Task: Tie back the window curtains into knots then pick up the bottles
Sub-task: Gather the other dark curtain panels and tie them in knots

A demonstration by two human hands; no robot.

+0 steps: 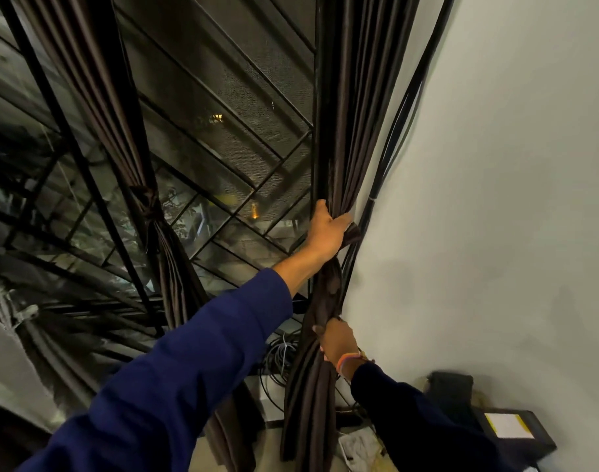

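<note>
Head view. Right curtain [339,137]: hangs against the wall [495,165], gathered into a rope so I can knot it. Left hand [327,229]: wrapped around the bunch high up, keeping the folds together. Right hand [337,340]: gripping the same bunch lower, drawing the tail taut. Left curtain [148,206]: already knotted, before the window grille [243,107]. Cables [279,361]: coiled below. Bottles: none visible.
</note>
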